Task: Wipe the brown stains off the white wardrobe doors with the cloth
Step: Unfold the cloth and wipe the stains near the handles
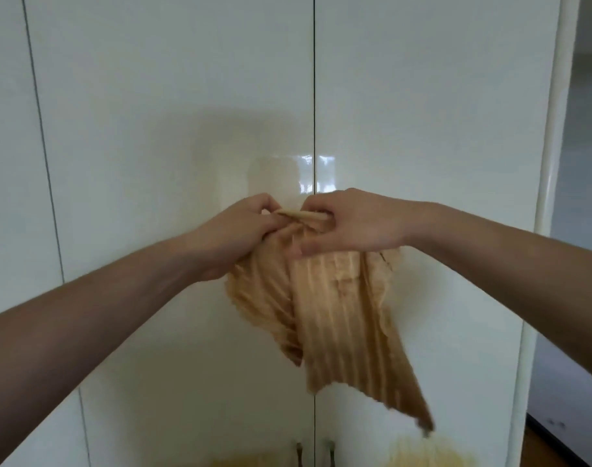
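Note:
A tan ribbed cloth (pixel 338 315) hangs in front of the glossy white wardrobe doors (pixel 173 112). My left hand (pixel 234 237) and my right hand (pixel 355 224) both pinch its bunched top edge, close together, just at the seam between the two middle doors (pixel 314 96). The cloth droops down and to the right, its lower corner near the bottom of the right door. Yellowish-brown smears (pixel 419 455) show low on the right door, and a fainter one (pixel 240 461) on the left door. The door area behind the cloth is hidden.
Two small dark handles (pixel 315 449) sit either side of the seam at the bottom edge. Another door seam (pixel 42 146) runs down the left. The wardrobe's right edge (pixel 540 230) borders an open room with a wooden floor (pixel 557 446).

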